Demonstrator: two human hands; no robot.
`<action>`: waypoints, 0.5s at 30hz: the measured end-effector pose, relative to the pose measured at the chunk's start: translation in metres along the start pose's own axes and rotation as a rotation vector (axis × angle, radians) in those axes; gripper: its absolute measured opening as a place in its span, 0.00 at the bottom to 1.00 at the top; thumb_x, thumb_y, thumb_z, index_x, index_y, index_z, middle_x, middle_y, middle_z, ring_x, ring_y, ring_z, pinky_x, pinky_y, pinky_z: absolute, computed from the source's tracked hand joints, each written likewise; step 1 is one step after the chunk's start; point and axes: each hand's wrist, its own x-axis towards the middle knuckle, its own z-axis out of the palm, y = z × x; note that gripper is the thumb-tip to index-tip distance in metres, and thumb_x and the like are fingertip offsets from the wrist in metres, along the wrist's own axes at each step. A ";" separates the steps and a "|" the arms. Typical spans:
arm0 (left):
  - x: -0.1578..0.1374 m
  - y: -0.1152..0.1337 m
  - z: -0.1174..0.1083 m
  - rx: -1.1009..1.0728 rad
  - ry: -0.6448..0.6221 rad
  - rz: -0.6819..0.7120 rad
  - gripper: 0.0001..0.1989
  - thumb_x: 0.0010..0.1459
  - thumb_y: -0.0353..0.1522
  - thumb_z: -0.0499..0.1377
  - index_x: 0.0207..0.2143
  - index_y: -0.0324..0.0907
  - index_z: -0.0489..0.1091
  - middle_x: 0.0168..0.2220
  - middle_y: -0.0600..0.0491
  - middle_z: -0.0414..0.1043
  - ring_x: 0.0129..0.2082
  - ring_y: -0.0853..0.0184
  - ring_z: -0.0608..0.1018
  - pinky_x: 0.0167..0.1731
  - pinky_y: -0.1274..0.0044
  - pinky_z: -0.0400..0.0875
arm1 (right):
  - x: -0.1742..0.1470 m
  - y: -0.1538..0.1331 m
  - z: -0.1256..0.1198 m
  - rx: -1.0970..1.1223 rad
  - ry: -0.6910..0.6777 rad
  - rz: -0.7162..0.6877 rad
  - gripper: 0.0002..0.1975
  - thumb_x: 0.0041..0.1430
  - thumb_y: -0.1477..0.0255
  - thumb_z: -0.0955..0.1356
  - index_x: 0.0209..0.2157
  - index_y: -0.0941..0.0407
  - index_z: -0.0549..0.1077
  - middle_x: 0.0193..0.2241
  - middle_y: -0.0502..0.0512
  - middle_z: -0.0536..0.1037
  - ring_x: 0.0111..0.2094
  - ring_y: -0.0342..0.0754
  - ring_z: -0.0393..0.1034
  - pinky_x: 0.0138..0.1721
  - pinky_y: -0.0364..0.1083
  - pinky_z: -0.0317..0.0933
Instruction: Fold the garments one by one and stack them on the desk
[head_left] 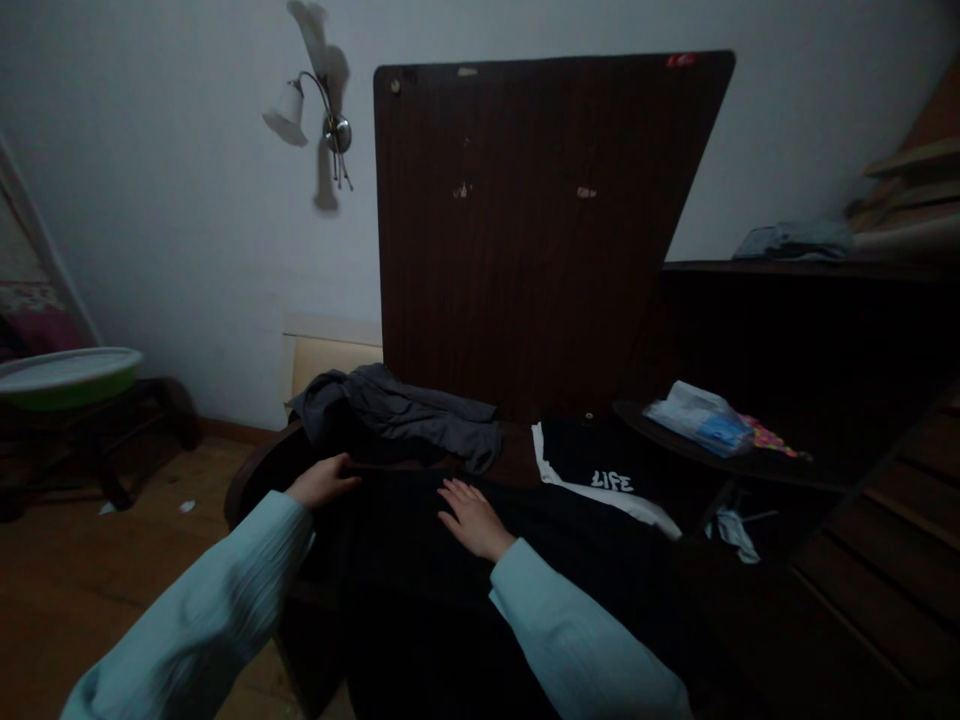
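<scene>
A large piece of black cloth (pixel 420 560) is spread over the dark wooden desk top and hangs down its front; its kind is hard to tell in the dim light. At its far left corner, my left hand (pixel 324 483) has its fingers closed on the edge. My right hand (pixel 474 518) lies flat on the cloth near its far edge, fingers stretched out. Beyond both hands lies a crumpled dark grey garment (pixel 405 410). To the right is a folded black and white garment (pixel 592 470) with white print.
A tall dark wooden panel (pixel 525 230) rises behind the desk. On the right, a rounded shelf (pixel 675 440) holds a plastic packet (pixel 701 415). A green basin (pixel 71 380) sits on a low stool at the left. A lamp (pixel 289 112) hangs on the wall.
</scene>
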 end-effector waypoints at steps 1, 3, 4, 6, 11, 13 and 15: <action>-0.001 0.011 0.001 -0.077 -0.016 0.021 0.18 0.41 0.42 0.57 0.33 0.38 0.67 0.33 0.49 0.72 0.36 0.60 0.73 0.37 0.74 0.65 | 0.000 0.001 0.000 -0.001 0.002 0.000 0.22 0.58 0.66 0.57 0.53 0.58 0.60 0.57 0.57 0.57 0.58 0.50 0.47 0.56 0.52 0.43; -0.006 0.034 0.004 -0.336 -0.143 0.112 0.21 0.45 0.45 0.54 0.37 0.38 0.66 0.33 0.49 0.72 0.36 0.62 0.73 0.36 0.74 0.65 | 0.000 0.002 0.001 -0.004 0.010 -0.001 0.22 0.58 0.67 0.57 0.53 0.57 0.60 0.57 0.57 0.57 0.58 0.50 0.47 0.56 0.52 0.43; -0.010 0.042 0.005 -0.479 -0.239 0.164 0.23 0.48 0.46 0.52 0.41 0.39 0.65 0.35 0.49 0.72 0.37 0.63 0.73 0.36 0.74 0.65 | 0.000 0.002 0.001 -0.007 0.007 -0.013 0.22 0.58 0.67 0.57 0.53 0.58 0.60 0.57 0.57 0.56 0.58 0.50 0.47 0.56 0.52 0.43; -0.015 0.053 0.010 -0.707 -0.387 0.235 0.25 0.53 0.47 0.49 0.48 0.41 0.61 0.39 0.47 0.72 0.38 0.64 0.73 0.38 0.74 0.65 | 0.000 0.003 0.001 -0.019 -0.001 -0.039 0.22 0.58 0.69 0.58 0.53 0.58 0.59 0.57 0.57 0.56 0.58 0.50 0.47 0.56 0.52 0.44; -0.007 0.038 0.030 -0.700 -0.246 0.174 0.25 0.49 0.48 0.53 0.43 0.39 0.65 0.40 0.47 0.72 0.39 0.63 0.73 0.41 0.73 0.65 | 0.001 0.002 0.002 -0.037 0.023 -0.019 0.20 0.58 0.71 0.57 0.53 0.57 0.60 0.56 0.57 0.58 0.57 0.49 0.48 0.56 0.52 0.45; 0.000 0.028 0.040 -0.552 -0.174 0.145 0.27 0.43 0.49 0.56 0.40 0.40 0.67 0.39 0.48 0.73 0.41 0.62 0.72 0.41 0.74 0.66 | 0.002 0.002 0.003 -0.035 0.024 -0.023 0.20 0.58 0.70 0.57 0.53 0.57 0.60 0.56 0.57 0.58 0.57 0.50 0.49 0.56 0.52 0.46; 0.007 0.022 0.050 -0.406 -0.107 0.110 0.28 0.39 0.50 0.58 0.38 0.40 0.69 0.39 0.49 0.73 0.41 0.60 0.72 0.41 0.74 0.66 | 0.002 0.003 0.004 -0.036 0.019 -0.024 0.20 0.58 0.70 0.57 0.53 0.58 0.60 0.56 0.57 0.58 0.57 0.50 0.48 0.56 0.52 0.46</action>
